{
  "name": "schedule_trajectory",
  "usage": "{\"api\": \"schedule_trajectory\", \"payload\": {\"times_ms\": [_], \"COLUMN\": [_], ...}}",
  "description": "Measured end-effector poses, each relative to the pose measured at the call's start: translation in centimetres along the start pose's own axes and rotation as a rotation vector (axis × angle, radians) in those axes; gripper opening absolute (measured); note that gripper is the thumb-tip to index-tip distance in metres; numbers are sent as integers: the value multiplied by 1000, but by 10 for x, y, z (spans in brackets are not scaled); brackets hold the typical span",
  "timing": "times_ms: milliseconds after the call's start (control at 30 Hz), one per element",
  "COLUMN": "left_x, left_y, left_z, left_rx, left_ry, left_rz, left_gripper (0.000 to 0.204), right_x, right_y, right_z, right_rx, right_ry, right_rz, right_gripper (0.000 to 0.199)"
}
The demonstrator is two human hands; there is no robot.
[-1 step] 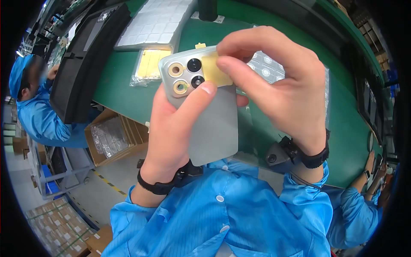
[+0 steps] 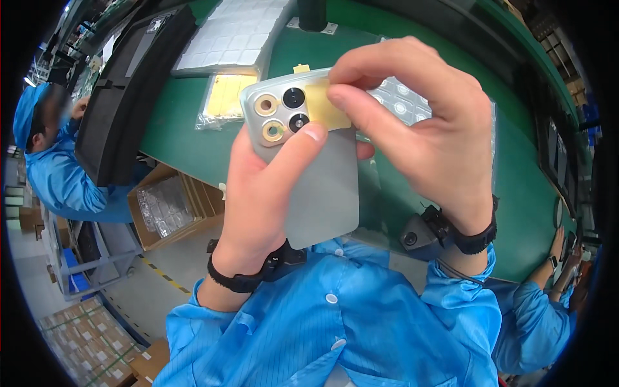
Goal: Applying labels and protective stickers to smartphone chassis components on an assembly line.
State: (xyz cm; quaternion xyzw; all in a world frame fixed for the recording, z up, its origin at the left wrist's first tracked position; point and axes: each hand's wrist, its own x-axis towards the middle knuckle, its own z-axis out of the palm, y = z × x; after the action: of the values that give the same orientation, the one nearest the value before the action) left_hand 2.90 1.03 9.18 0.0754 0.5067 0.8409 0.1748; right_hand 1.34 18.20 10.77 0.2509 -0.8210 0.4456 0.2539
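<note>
In my left hand (image 2: 261, 174) is a pale grey-green smartphone (image 2: 325, 193), gripped round its sides with the back facing up. My left thumb lies across the back just below the camera block (image 2: 279, 116). Two of the camera rings are covered by round yellowish pieces; the other two show dark lenses. Beside the block, a yellow translucent film (image 2: 324, 106) lies over the phone's upper right part. My right hand (image 2: 419, 116) pinches that film between thumb and forefinger at the phone's top right corner. The phone's screen side is hidden.
Behind the phone, a bag of yellow film sheets (image 2: 227, 95) and clear plastic trays (image 2: 235, 32) lie on the green table (image 2: 177, 119). A black bin (image 2: 122, 97) and an open carton (image 2: 145, 222) stand at left. Co-workers in blue sit at left (image 2: 61, 161) and right (image 2: 535, 322).
</note>
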Motion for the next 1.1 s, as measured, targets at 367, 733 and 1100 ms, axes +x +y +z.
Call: {"api": "schedule_trajectory", "payload": {"times_ms": [367,733,1100], "left_x": [-1,-7,-6], "left_y": [-12,-8,-16], "left_z": [1,-1,4], "left_rx": [-8,-82,-32], "left_ry": [92,77,157], "left_rz": [51,8,113], "left_gripper": [29,33,33], "right_x": [-1,-4,-3], "right_y": [-7,-6,0], "right_z": [6,14,18], "right_rx": [-319,-225,-178], "right_ry": [16,43,73], "right_rz": [-126,-100,-85], "right_gripper": [13,10,16]}}
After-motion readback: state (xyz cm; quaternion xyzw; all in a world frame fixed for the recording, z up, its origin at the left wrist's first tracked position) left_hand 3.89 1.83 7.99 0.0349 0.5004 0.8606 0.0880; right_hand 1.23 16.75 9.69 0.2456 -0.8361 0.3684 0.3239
